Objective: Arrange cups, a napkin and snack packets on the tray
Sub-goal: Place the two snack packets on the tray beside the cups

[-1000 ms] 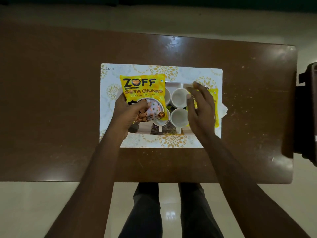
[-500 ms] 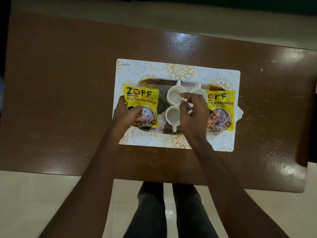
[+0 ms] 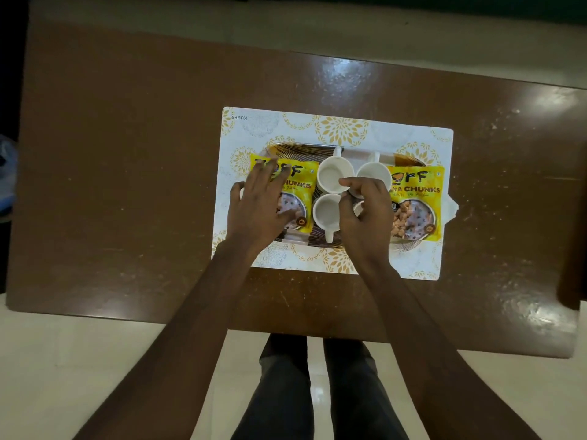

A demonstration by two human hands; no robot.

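A dark patterned tray (image 3: 298, 147) lies on a white and gold placemat (image 3: 343, 128). One yellow soya chunks packet (image 3: 301, 192) lies flat on the tray's left end, and a second packet (image 3: 419, 198) lies on its right end. Between them stand white cups: two at the back (image 3: 333, 176) (image 3: 374, 171) and one at the front (image 3: 327, 212). My left hand (image 3: 260, 204) rests flat on the left packet, fingers spread. My right hand (image 3: 365, 214) curls over a fourth cup (image 3: 359, 208), hiding most of it. A white napkin corner (image 3: 452, 207) pokes out right of the tray.
The placemat sits in the middle of a brown wooden table (image 3: 127, 185) with bare wood on all sides. The near table edge runs just below the placemat. My legs show under it. A dark object (image 3: 571, 281) cuts in at the right edge.
The left packet was held up, then laid on the tray's left end; my left hand now lies flat on it. My right hand left the right packet and went to the cups.
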